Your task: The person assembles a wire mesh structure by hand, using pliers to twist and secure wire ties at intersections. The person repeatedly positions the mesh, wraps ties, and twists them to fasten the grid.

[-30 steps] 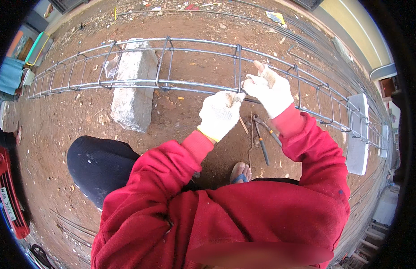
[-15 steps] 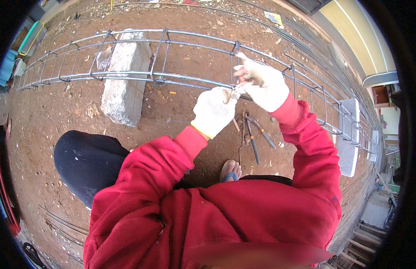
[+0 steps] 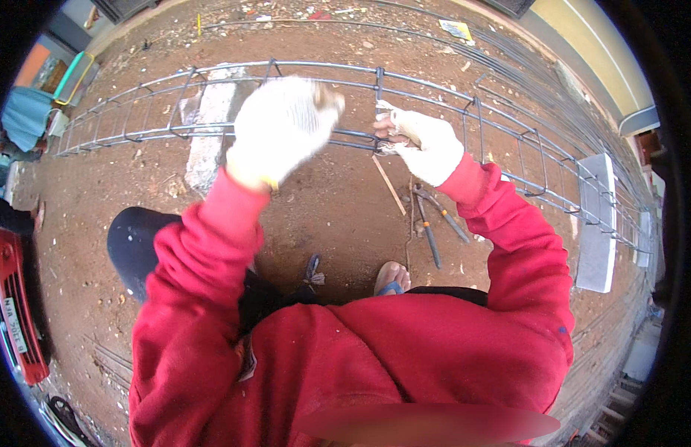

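Note:
A long steel rebar cage (image 3: pixel 323 83) of bars and square stirrups runs across in front of me. My right hand (image 3: pixel 427 145), in a white glove with bare fingertips, is closed by a stirrup (image 3: pixel 379 86) where it meets the lower near bar; what it pinches is hidden. My left hand (image 3: pixel 278 130), also gloved and blurred by motion, is raised over the cage to the left, its fingers curled; anything in them is too small to tell. Pincers (image 3: pixel 427 227) with dark and orange handles lie on the soil below my right hand.
A rough concrete block (image 3: pixel 205 160) lies under the cage at left, and a pale block (image 3: pixel 597 223) at right. A thin stick (image 3: pixel 390 186) lies beside the pincers. Loose long bars (image 3: pixel 502 67) stretch along the far right. A red vehicle part (image 3: pixel 17 313) shows at far left.
My left hand has left the stirrup joint and moved left and up, over the cage. My right hand has come down and closed at that joint.

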`<action>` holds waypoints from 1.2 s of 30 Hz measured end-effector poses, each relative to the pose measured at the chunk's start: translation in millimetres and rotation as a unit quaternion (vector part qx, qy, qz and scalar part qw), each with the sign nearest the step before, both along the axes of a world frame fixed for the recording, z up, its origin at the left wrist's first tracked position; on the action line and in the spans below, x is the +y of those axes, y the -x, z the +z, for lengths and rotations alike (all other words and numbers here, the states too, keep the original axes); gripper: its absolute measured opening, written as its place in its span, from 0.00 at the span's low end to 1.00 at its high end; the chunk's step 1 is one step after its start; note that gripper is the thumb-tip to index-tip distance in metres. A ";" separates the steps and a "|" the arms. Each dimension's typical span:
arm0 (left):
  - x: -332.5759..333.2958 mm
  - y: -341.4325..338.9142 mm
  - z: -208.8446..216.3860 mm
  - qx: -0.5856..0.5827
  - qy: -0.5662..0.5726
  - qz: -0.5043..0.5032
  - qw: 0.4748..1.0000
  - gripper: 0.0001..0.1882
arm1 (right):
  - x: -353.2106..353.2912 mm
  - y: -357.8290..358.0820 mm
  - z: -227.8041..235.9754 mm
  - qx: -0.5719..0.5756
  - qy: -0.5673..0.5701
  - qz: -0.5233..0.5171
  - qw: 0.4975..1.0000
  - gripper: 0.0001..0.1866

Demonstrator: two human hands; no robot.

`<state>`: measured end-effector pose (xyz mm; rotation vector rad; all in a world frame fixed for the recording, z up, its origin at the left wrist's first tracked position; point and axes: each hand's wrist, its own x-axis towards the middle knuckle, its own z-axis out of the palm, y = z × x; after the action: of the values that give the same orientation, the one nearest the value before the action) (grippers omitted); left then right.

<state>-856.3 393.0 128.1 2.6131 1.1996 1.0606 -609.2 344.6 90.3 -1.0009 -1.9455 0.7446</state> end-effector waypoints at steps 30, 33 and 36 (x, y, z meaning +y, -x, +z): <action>-17.0 -39.4 18.7 0.212 -0.102 -0.109 0.966 0.17 | 21.9 3.6 -2.7 0.506 0.288 -0.018 0.813 0.11; -12.2 -41.0 -7.8 0.231 -0.103 -0.107 0.962 0.16 | 23.2 2.6 1.3 0.519 0.297 -0.015 0.802 0.10; -16.7 -40.3 -20.6 0.256 -0.089 -0.102 0.957 0.14 | 31.8 -2.8 4.2 0.535 0.319 0.006 0.782 0.11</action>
<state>-816.0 376.2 107.5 3.1910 0.8988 0.4850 -606.3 376.5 94.5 -0.6405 -0.6852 1.6025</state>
